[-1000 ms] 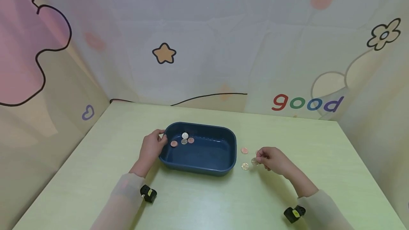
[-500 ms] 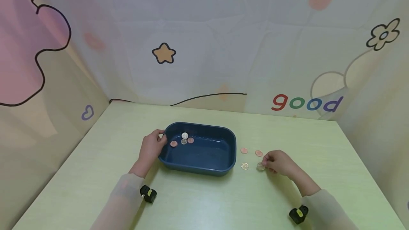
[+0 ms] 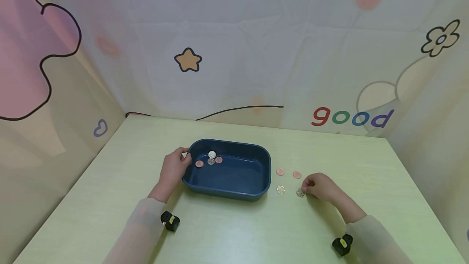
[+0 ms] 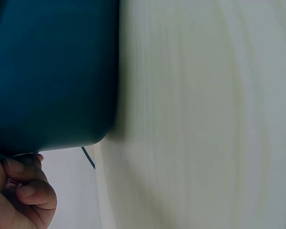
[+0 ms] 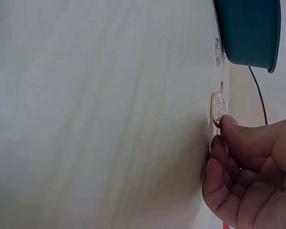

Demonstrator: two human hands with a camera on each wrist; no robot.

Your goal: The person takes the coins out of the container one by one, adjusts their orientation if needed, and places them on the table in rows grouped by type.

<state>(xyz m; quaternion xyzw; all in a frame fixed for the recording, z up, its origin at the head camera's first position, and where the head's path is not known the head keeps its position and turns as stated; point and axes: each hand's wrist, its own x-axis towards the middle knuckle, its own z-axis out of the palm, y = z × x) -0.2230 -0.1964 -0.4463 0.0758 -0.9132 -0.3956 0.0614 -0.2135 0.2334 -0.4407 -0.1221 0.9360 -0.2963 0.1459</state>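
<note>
By the left hand [image 3: 173,170], its thumb and fingers curled, the left end of a glossy dark-blue, round-cornered rectangular tray [image 3: 234,178] is gripped. In its left part are seen a round copper-coloured metal coin [image 3: 199,164], two round silver-coloured coins [image 3: 212,154] and a second copper-coloured coin [image 3: 218,160]. On the pale-green table [image 3: 234,231] right of the tray, a third copper-coloured coin [image 3: 280,171] is seen behind a gold-coloured round coin [image 3: 280,190], with a fourth copper-coloured coin [image 3: 297,174] farther right. Just in front of that coin, a silvery round metal coin [image 3: 300,193] is pinched, tilted, between thumb and fingertip of the right hand [image 3: 321,186], its other fingers curled.
</note>
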